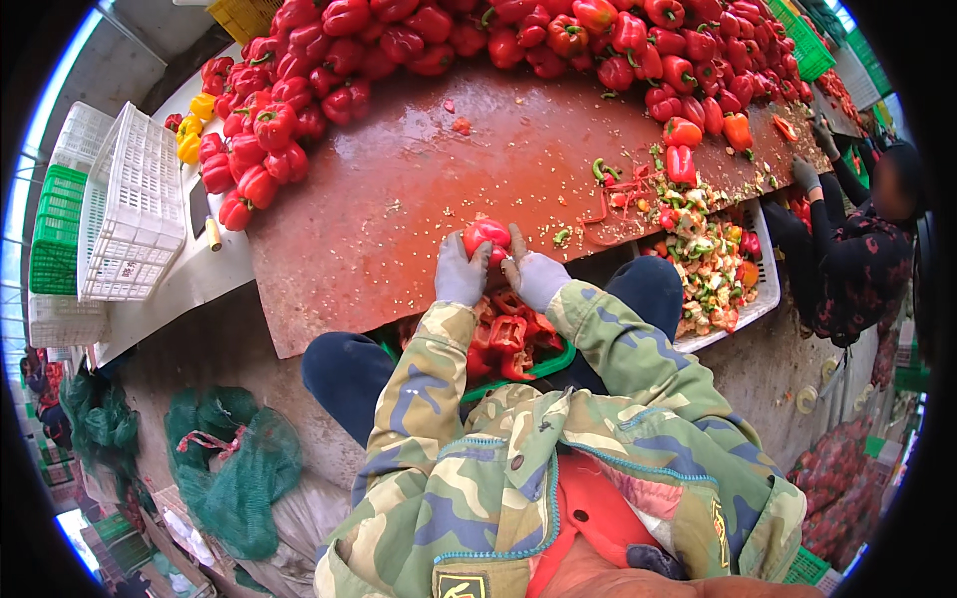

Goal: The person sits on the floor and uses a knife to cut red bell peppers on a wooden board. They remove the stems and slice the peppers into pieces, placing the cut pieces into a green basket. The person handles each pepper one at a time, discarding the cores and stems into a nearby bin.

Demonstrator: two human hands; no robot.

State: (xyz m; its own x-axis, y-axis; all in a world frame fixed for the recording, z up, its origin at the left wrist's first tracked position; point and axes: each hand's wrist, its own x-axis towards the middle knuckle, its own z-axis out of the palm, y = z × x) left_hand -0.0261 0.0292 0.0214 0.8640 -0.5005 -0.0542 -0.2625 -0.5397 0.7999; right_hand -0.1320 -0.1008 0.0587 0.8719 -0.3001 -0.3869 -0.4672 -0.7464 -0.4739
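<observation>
A red bell pepper (486, 236) is between my gloved hands at the near edge of the red-brown work table (419, 194). My left hand (460, 270) grips its left side. On its right side, my right hand (534, 269) presses with thumb and fingers. Whether a tool is in the right hand cannot be seen. Below my hands, between my knees, a green basket (557, 362) holds cut, hollowed red bell peppers (508, 333). Pale seeds are scattered over the tabletop.
Whole red bell peppers (344, 56) are heaped along the table's far side. A white crate (770, 284) of pepper cores and trimmings (706, 261) stands at right. Beyond it a co-worker (860, 239) sits. White plastic crates (138, 202) and a knife (212, 233) are at left; green mesh sacks (232, 463) lie below.
</observation>
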